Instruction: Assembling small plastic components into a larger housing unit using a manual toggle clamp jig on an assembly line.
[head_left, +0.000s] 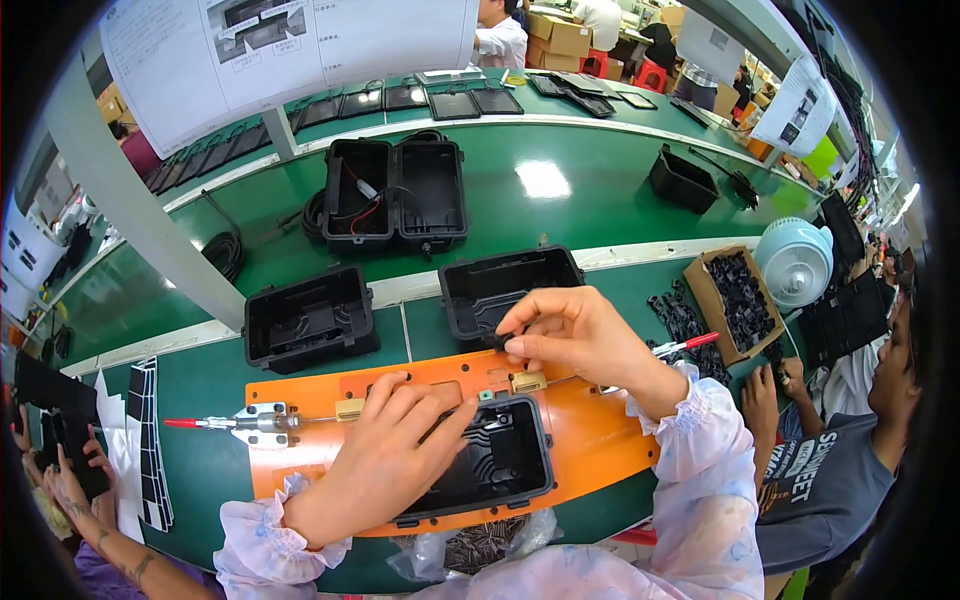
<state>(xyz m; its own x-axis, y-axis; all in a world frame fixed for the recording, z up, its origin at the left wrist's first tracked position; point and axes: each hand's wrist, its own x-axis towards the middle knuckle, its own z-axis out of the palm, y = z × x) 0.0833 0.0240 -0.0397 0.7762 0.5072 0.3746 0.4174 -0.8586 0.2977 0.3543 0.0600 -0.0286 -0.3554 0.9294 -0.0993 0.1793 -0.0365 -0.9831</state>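
My right hand [575,340] is raised over the far side of an orange fixture plate [605,440], with thumb and forefinger pinched on a small black part [503,342]. Its exact kind is too small to make out. My left hand [385,450] lies palm down, fingers stretched out, over the left side of a black plastic box [510,455] seated in the plate. That hand hides part of the box's rim and interior. Red-handled toggle clamps stand at both ends of the plate, the left clamp [265,424] and the right clamp [680,346].
Two black boxes, left [310,320] and right [515,280], stand behind the plate. A carton [735,310] of black parts and a blue fan [795,260] are at right. A bag of screws [480,545] lies at the near edge. Co-workers sit on both sides.
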